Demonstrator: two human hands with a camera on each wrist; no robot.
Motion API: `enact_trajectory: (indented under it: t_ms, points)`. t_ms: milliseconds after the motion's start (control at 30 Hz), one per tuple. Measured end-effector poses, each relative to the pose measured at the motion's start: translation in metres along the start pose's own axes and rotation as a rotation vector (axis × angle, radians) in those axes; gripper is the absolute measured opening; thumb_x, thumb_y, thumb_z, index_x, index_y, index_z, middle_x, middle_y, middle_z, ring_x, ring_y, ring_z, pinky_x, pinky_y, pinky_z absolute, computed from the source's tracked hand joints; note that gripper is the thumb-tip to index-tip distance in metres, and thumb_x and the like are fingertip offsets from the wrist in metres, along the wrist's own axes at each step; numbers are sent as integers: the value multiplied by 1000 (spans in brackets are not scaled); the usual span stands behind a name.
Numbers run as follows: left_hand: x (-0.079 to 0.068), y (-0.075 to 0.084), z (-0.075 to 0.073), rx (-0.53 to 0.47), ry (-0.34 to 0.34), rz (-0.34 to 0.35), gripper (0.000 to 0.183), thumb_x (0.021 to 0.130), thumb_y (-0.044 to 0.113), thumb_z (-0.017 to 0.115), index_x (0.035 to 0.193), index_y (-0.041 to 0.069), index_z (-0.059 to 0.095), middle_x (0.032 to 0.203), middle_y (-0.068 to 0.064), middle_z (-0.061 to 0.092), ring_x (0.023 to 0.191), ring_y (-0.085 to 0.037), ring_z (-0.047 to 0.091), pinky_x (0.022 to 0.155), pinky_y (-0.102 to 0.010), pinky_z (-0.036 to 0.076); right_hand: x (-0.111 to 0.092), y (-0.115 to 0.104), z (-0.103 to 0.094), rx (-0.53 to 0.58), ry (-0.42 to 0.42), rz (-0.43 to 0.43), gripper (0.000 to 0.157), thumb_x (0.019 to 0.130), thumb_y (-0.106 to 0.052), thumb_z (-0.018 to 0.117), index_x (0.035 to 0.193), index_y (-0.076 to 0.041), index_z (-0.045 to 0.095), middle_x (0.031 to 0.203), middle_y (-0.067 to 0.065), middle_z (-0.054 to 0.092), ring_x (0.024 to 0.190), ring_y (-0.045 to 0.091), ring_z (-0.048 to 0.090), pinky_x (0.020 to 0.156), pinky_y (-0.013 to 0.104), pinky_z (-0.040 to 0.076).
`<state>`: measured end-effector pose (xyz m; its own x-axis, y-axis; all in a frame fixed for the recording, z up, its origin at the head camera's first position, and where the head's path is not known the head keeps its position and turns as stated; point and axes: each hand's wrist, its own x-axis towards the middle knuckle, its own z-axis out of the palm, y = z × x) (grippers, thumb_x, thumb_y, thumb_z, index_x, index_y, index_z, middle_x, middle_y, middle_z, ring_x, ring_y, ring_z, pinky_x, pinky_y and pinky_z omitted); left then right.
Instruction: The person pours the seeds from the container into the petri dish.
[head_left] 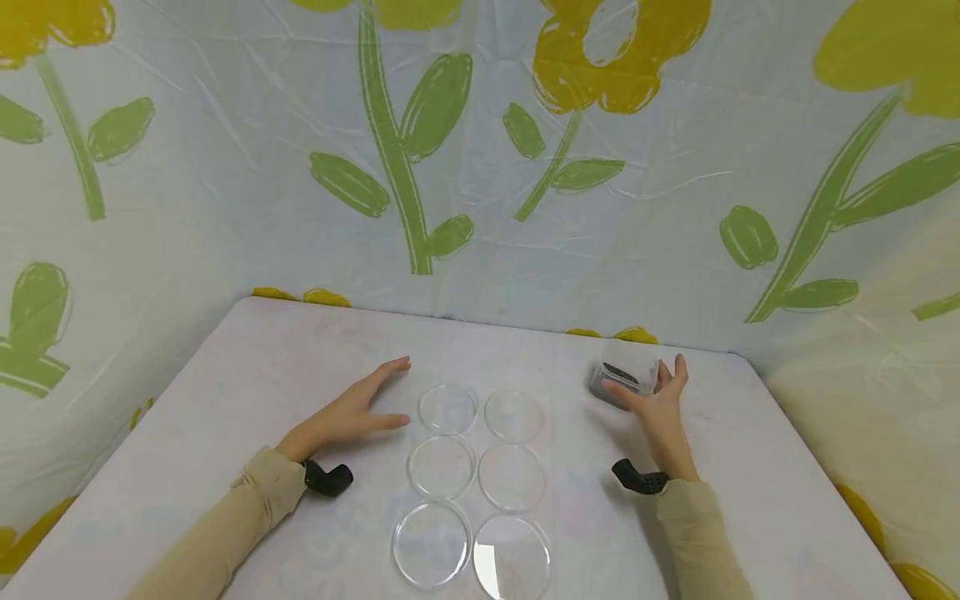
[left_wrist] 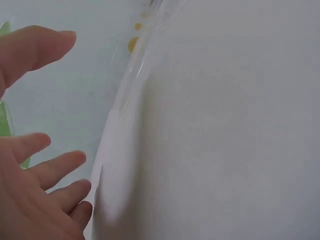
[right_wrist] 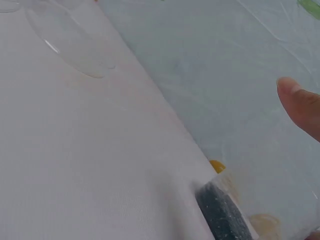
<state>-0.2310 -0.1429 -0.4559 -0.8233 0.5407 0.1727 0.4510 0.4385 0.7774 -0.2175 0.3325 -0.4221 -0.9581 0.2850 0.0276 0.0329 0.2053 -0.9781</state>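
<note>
Beyond and to the right of the six clear dishes, a clear box with dark contents lies between the right hand's spread thumb and fingers; the wrist view shows a gap at the thumb, while finger contact is unclear. Left of the dishes, the left hand holds its fingers apart, gripping nothing.

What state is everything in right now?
Six clear, round, shallow dishes: lying flat, three rows of two, nothing visible inside.
Clear plastic box: holds dark contents; lid unclear.
Left hand: holding nothing, beside the dishes.
Right hand: thumb and fingers spread at the box.
</note>
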Motion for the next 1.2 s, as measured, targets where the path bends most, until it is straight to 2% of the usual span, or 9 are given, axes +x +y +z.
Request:
enact_trajectory:
  t_ms: [200,367,567,767,967,1200]
  points:
    - [17,0,4,-104,-29,30,88,88,30,76,157,11,25,154,-5,41,146,-24,27,116,-55,20,6,5,10,34,85,-17,129,79,-24,86,154,-35,-18,166,2,3,150,13,4,120,40,13]
    - [33,0,10,-171,-64,76,84,90,20,74,156,9,24,152,-9,44,145,-24,29,116,-56,17,10,10,18,102,150,-58,128,76,-15,88,155,-34,-12,165,3,13,150,13,9,118,41,20]
    - [42,-3,13,-125,-107,134,81,89,22,74,155,8,28,151,-7,45,146,-22,27,116,-53,18,14,18,27,187,206,-72,128,74,-7,88,156,-32,-7,164,5,17,149,12,14,114,31,26]
    - [39,-5,13,-77,-126,185,79,84,17,76,151,5,37,152,-5,45,145,-22,30,117,-50,20,9,14,30,185,186,-53,128,74,-4,87,156,-29,-7,161,7,22,148,17,18,109,24,30]
    - [40,-10,17,-13,-132,191,81,79,14,75,151,10,38,154,2,40,145,-17,28,118,-43,20,3,3,31,170,194,-67,126,73,-3,88,156,-19,-5,156,13,28,146,22,22,111,25,26]
    - [40,-9,20,-12,-118,200,85,74,11,77,150,7,40,153,-3,42,144,-24,31,117,-49,22,13,25,30,147,222,-75,127,72,-8,89,156,-26,-3,153,7,32,142,19,26,110,25,25]
